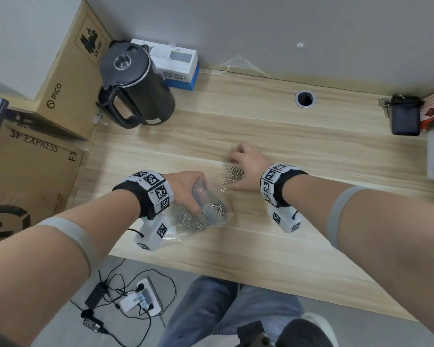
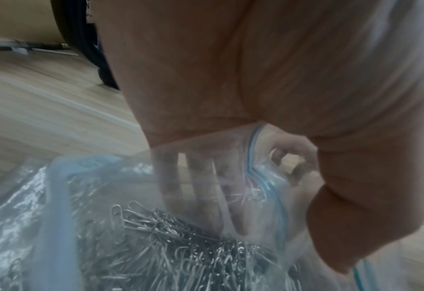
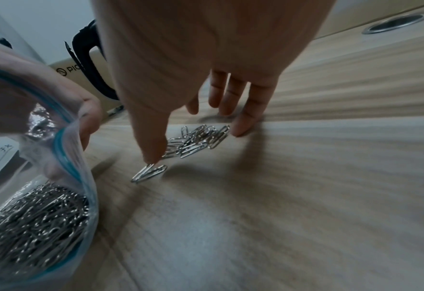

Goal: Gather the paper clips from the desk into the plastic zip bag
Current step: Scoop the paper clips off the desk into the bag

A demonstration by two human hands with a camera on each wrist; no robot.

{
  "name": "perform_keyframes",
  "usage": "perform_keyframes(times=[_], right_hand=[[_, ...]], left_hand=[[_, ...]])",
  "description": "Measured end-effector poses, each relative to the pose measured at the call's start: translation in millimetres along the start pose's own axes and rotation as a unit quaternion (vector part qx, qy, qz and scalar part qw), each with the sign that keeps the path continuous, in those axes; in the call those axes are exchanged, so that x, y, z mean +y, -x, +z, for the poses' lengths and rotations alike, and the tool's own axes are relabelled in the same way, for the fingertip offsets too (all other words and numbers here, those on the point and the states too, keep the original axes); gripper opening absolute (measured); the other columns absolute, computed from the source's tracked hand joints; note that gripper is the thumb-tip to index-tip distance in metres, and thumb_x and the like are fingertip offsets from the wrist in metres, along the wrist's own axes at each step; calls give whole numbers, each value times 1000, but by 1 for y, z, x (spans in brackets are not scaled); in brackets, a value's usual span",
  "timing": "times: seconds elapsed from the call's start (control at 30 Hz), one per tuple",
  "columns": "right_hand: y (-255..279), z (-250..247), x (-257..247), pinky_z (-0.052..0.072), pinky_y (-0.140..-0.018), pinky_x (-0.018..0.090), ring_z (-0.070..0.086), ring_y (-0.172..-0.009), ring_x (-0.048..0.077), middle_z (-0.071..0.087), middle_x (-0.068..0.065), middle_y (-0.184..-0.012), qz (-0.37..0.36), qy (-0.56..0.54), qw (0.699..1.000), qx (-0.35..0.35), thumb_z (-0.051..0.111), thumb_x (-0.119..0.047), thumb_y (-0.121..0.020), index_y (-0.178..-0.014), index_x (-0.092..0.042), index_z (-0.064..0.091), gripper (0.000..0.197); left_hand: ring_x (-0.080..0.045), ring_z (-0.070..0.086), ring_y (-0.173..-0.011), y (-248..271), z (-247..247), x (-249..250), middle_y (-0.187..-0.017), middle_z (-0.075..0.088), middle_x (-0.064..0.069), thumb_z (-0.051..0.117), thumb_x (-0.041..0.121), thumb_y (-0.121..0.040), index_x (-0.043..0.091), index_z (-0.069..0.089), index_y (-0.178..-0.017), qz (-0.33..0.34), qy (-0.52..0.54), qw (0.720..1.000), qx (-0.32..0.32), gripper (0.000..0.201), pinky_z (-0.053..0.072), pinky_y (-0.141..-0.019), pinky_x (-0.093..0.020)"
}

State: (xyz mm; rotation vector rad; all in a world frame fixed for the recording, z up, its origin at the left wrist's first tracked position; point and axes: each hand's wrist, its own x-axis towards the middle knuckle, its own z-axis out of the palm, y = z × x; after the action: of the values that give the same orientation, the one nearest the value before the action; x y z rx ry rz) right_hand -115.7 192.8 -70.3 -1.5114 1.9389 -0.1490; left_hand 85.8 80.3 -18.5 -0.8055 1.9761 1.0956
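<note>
The mouth of the zip bag (image 1: pixel 206 216), already heavy with clips, is gripped by the left hand (image 1: pixel 186 186) near the worktop's (image 1: pixel 311 151) front edge. Just right, loose paper clips (image 1: pixel 232 174) are covered by the right hand (image 1: pixel 248 166), fingers spread and extended.

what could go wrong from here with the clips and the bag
The right hand is spread over the loose paper clips; a sweep could leave the stray pair by the thumb behind. The left hand holds the zip bag mouth open and tilted, so clips inside might slide out.
</note>
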Motion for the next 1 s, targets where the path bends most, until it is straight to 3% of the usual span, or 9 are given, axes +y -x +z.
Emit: perform_keyframes(times=[0.07, 0.17, 0.33, 0.43, 0.63, 0.8, 1.0], right_hand=[[2, 0, -3, 42, -98, 35, 39, -117, 22, 39, 3, -127, 0, 12, 1000, 6, 80, -61, -59, -137, -22, 48, 94], [4, 6, -10, 42, -100, 38, 37, -120, 24, 40, 3, -129, -8, 34, 999, 2, 79, -64, -56, -137, -25, 47, 96], [1, 14, -18, 48, -90, 40, 39, -113, 25, 40, 2, -124, 1, 48, 999, 12, 79, -56, -64, -121, -24, 51, 72], [-2, 13, -17, 50, -88, 42, 39, -110, 23, 40, 2, -121, -8, 41, 999, 0, 76, -48, -71, -116, -23, 52, 57], [-1, 19, -23, 48, -84, 38, 39, -109, 22, 41, 3, -117, 3, 42, 999, 22, 71, -64, -64, -110, -22, 54, 65], [-2, 22, -24, 47, -90, 41, 39, -112, 26, 42, 5, -119, -1, 34, 999, 18, 69, -49, -79, -110, -22, 55, 44], [-5, 21, -15, 46, -92, 42, 42, -108, 25, 46, 5, -112, -13, 1, 1000, 9, 67, -28, -86, -103, -20, 64, 19]], left_hand=[[-21, 66, -100, 1, 1, 0, -110, 64, -1, 88, 21, -67, 27, 49, -120, 0, 6, 1000, 0, 66, 57, -65, -31], [-21, 67, -99, 0, 2, -1, -109, 64, -2, 90, 21, -66, 27, 48, -120, 1, 10, 1000, 5, 68, 52, -58, -27], [-15, 62, -96, -2, 4, -1, -106, 61, 4, 90, 26, -66, 27, 49, -118, 10, -8, 1000, 27, 66, 52, -74, -28], [-13, 60, -93, -4, 6, -1, -105, 59, 6, 91, 26, -67, 26, 49, -117, 10, -8, 999, 29, 65, 50, -74, -26], [-13, 59, -87, -4, 6, 0, -99, 61, 4, 90, 23, -67, 22, 50, -117, 10, 0, 1000, 24, 65, 50, -71, -28], [-14, 61, -82, -6, 6, -3, -97, 63, 3, 90, 23, -65, 26, 50, -114, 8, 2, 1000, 29, 64, 49, -65, -28], [-18, 65, -96, -8, 6, -2, -102, 64, 2, 92, 28, -62, 28, 51, -115, 1, -11, 999, 31, 67, 55, -80, -37]])
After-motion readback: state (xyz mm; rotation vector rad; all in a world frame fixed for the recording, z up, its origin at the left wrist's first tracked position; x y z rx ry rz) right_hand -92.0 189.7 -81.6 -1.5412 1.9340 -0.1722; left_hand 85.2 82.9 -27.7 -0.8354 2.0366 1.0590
